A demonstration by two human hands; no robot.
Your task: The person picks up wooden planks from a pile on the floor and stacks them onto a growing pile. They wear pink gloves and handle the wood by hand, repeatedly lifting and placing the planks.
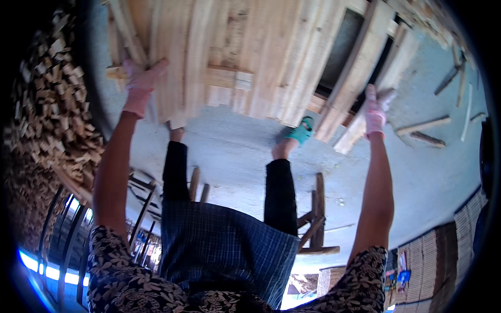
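Around your feet spread the grey floor [235,151], with a tall pile of wood pieces [57,99] at your left. Ahead, pale planks [266,52] lay side by side, near ends toward you; the outermost right plank [392,68] slanted apart. A green sandal [301,133] showed on your right foot. Your gloved left hand [141,82] touched the row's left side, thumb spread from the fingers; your gloved right hand [376,110] touched that slanted plank. Whether either set of fingers gripped, I couldn't tell.
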